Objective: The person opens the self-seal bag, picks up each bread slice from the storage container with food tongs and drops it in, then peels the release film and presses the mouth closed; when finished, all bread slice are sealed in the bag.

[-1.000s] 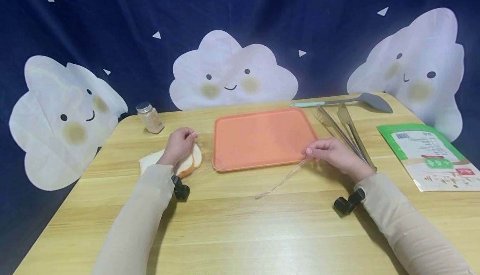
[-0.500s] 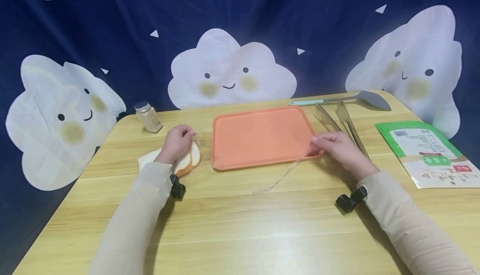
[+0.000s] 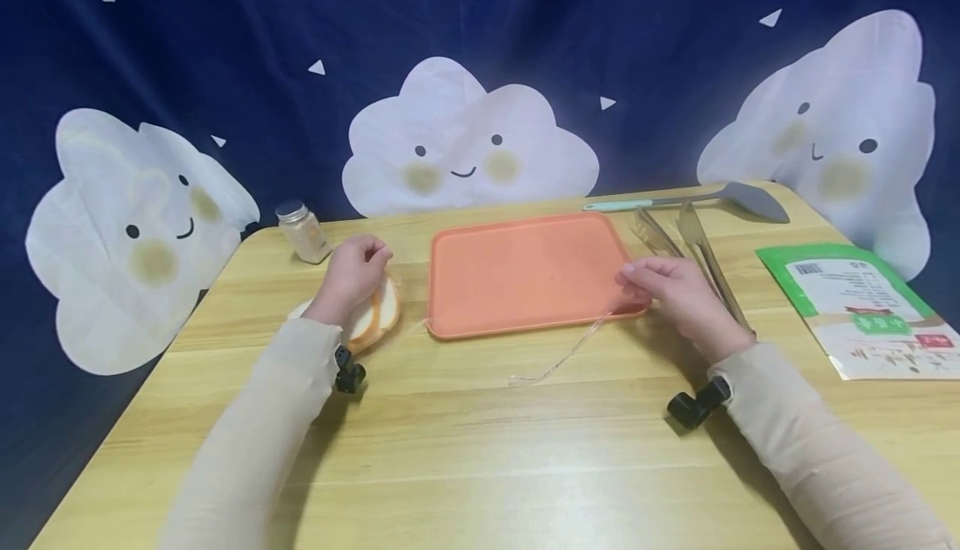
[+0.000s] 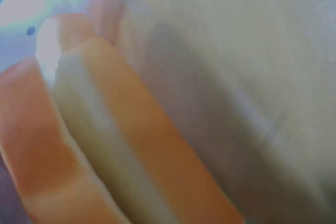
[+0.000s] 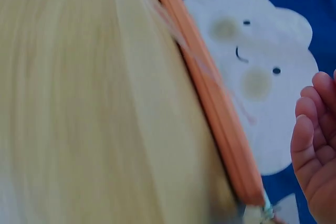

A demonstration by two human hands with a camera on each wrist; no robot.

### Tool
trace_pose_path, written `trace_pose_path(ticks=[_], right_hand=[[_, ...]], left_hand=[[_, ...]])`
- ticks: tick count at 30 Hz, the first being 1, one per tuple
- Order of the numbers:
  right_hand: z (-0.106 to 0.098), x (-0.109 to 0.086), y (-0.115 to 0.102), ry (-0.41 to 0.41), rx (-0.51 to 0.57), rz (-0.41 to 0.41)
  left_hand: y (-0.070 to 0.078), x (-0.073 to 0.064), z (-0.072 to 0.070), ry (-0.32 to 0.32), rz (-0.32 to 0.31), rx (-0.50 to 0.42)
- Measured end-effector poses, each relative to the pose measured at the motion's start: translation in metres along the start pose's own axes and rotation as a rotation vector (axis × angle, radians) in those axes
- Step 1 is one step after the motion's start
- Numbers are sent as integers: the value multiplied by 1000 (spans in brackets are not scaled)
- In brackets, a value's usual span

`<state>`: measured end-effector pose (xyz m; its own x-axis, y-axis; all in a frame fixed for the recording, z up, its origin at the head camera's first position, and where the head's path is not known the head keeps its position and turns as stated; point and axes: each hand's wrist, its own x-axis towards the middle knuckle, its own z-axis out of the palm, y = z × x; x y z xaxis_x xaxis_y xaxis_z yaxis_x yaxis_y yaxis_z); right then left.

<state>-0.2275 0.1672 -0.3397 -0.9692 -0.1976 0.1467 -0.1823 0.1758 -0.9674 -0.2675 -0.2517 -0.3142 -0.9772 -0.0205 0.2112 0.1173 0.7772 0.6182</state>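
At the left of the head view my left hand (image 3: 351, 277) is over several slices of bread (image 3: 384, 310), its fingers curled at what looks like their clear plastic bag; the fingertips' hold is partly hidden. Orange-brown crusts of the bread slices (image 4: 149, 135) fill the left of the left wrist view, with shiny film near the upper corner. My right hand (image 3: 678, 298) pinches a thin clear plastic strip (image 3: 564, 357) that hangs down toward the table. An orange tray (image 3: 525, 271) lies between the hands; the right fingertips are above its right front corner.
A small jar (image 3: 303, 233) stands at the back left of the wooden table (image 3: 480, 450). Behind my right hand lie metal tongs (image 3: 708, 254) and a turner (image 3: 750, 202) with a pale green handle. A green-and-white pouch (image 3: 862, 312) lies at the right.
My left hand has risen slightly, and the bread beneath it has shifted and turned a little. My right hand has moved slightly right with the plastic strip.
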Motion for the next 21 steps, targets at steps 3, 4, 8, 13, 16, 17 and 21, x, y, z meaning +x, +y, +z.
trace_pose_path(ticks=[3, 4, 8, 13, 16, 17, 21], right_hand=[[9, 1, -7, -16, 72, 19], [12, 1, -9, -26, 91, 28], [23, 2, -14, -64, 138, 44], [32, 4, -15, -88, 126, 53], [36, 5, -15, -98, 103, 48], [37, 5, -14, -102, 99, 44], [44, 5, -13, -129, 132, 34]], left_hand=[[5, -2, -5, 10, -31, -26], [7, -2, -7, 15, -40, -38], [13, -4, -13, 56, -30, -64], [21, -6, -24, 148, 35, -48], [28, -8, -33, 218, 48, -36], [31, -9, -35, 244, 51, -33], [41, -11, -47, 322, 55, -11]])
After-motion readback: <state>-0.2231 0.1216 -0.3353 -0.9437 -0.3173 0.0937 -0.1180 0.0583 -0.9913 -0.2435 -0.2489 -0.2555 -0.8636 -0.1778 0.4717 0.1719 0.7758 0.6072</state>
